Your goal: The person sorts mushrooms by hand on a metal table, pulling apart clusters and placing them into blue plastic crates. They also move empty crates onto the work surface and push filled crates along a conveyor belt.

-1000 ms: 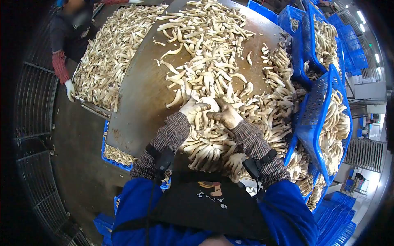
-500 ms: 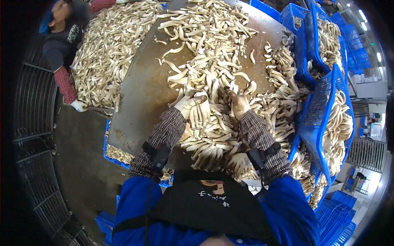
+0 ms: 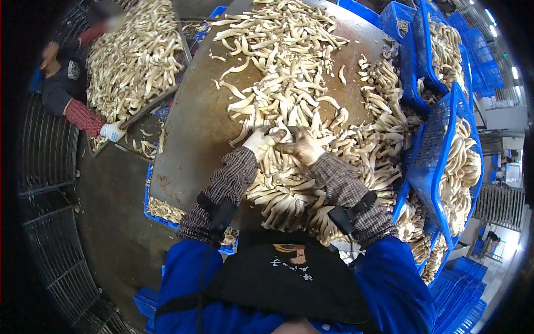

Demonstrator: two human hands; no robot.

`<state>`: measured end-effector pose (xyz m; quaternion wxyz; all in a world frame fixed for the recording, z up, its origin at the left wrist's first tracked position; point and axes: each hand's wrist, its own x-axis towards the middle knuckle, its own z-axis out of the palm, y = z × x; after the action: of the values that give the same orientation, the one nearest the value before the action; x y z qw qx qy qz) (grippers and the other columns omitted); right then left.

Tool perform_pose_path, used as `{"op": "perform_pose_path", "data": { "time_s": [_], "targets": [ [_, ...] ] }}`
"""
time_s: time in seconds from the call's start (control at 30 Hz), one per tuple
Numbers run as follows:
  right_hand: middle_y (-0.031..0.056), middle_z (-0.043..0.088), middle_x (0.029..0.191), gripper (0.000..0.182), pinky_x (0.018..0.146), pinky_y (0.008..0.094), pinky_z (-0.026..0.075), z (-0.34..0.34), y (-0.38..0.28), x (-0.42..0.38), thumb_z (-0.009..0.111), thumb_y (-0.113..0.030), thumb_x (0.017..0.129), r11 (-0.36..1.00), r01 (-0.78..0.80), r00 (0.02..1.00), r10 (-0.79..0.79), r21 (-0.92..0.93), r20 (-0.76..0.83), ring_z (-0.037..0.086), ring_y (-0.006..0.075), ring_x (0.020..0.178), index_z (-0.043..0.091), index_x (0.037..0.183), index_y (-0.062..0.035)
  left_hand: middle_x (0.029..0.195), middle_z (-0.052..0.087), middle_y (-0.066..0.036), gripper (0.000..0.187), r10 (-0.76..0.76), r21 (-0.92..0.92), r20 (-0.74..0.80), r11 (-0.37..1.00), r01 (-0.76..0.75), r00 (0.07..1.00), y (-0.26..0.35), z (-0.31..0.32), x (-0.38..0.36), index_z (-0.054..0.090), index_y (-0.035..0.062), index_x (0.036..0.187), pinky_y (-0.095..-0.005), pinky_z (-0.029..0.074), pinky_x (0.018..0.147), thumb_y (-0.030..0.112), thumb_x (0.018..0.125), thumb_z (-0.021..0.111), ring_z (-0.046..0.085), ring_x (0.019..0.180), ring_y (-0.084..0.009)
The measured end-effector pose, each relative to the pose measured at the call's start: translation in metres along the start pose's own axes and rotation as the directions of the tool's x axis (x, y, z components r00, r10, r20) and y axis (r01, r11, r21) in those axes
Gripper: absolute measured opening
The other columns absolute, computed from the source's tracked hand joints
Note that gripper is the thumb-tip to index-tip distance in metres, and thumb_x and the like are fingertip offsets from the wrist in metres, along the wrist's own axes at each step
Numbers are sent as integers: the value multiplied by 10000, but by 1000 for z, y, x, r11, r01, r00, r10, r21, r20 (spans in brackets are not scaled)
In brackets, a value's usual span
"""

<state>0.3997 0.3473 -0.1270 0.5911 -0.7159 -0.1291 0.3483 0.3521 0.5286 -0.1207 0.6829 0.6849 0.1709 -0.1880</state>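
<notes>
My left hand (image 3: 260, 144), in a stained pale glove, is closed around several mushrooms (image 3: 270, 162) with long pale stems. Close beside it, my right hand (image 3: 303, 147) curls its thumb and fingers leftward at the same bunch, its fingertips almost meeting the left hand. What lies between the fingers is partly hidden. Beyond both hands, a loose heap of mushrooms (image 3: 289, 83) spreads over the metal table (image 3: 192, 128). Nearer my body, a fanned row of mushrooms (image 3: 283, 207) lies with stems side by side.
Blue crates (image 3: 428, 161) full of mushrooms line the right side. A long pile of mushrooms (image 3: 384, 145) runs along their edge. At the upper left, a co-worker's gloved hand (image 3: 113, 132) grips a mushroom-filled tray (image 3: 153, 103). A blue crate (image 3: 149, 192) sits below the table's left edge.
My right hand has moved left and turned inward, closing up to my left hand, which stays nearly in place. The co-worker's tray has shifted up and left, away from my table.
</notes>
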Motion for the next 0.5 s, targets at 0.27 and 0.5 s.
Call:
{"op": "perform_pose_path", "data": {
  "time_s": [0.27,0.5],
  "targets": [
    [178,569,1063,694,674,321,561,-3,-43,-2,649,-179,842,776,-39,987,128,629,-97,609,241,881,262,1369,57,1104,569,-115,541,23,-576,6,817,-15,1000,-6,-14,-2,424,3,1267,-360,489,867,143,819,691,570,1000,-225],
    [190,608,1134,585,878,290,452,20,1,6,696,-194,797,999,-12,992,17,46,-125,586,213,999,465,1267,68,1146,573,-115,556,-1,-470,-36,882,-16,999,-5,-3,5,410,5,1321,-271,457,865,102,829,648,565,988,-198]
  ]
}}
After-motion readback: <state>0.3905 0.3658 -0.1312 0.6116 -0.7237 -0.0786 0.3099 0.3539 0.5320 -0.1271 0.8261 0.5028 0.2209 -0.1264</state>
